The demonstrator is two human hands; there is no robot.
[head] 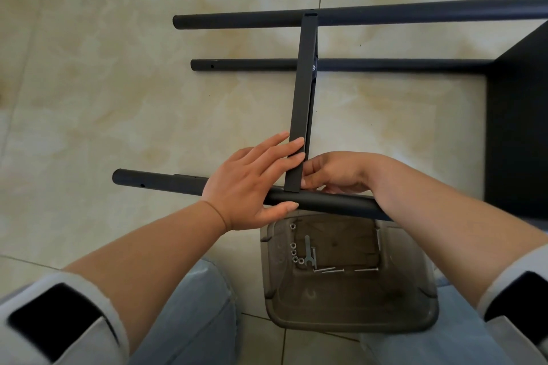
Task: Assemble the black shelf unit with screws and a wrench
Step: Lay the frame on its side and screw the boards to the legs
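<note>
The left hand (252, 184) lies flat, fingers straight against the crossbar (303, 98) where it meets the near tube (326, 201) – the right hand (335, 172) curls behind that joint, grip hidden – above the floor bin (415, 314) holding wrench (308, 252) and screws (341, 270).

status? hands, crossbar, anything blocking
Left hand flat against crossbar, thumb under near tube. Right hand curled at the joint, grip unclear. Wrench untouched in bin. Nothing blocking.
</note>
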